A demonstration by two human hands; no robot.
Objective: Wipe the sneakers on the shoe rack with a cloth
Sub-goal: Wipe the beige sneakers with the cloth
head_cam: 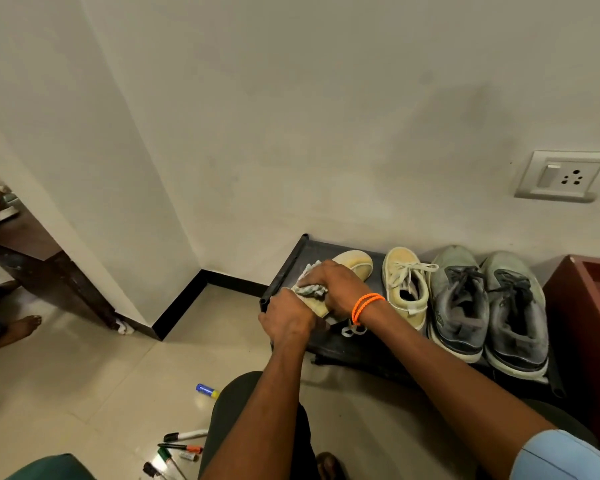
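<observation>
Cream sneaker [355, 263], leftmost on the black shoe rack [284, 268], toe toward the wall. I see only its toe and a strip of its side; my hands cover the rest. A loose lace end [352, 330] lies on the rack below my right wrist.

Cloth [310, 289]: pale, crumpled, bunched against the sneaker's side between my two hands.

Right hand [333, 284]: fingers curled closed over the cloth, pressing it onto the shoe. Orange band [366, 306] doubled round that wrist; light blue sleeve [568, 459] at the upper arm.

Left hand [288, 315]: at the rack's front left corner, touching the cloth's lower edge, back of hand up. Fingers tucked under and hidden, so I cannot tell whether it grips anything.

Same rack, to the right: second cream sneaker [406, 285], laces tied, just beside the first. Then a grey pair [489, 303] with dark laces, side by side, heels toward me.

Right of the rack, a dark red cabinet [589, 306]. Switch and socket plate [560, 176] on the wall above the grey pair.

Tiled floor [84, 375] near my knees: blue tube with yellow cap [207, 390], several markers [184, 445]. Far left, a dark wooden bench [39, 258] and another person's bare foot [23, 325].
</observation>
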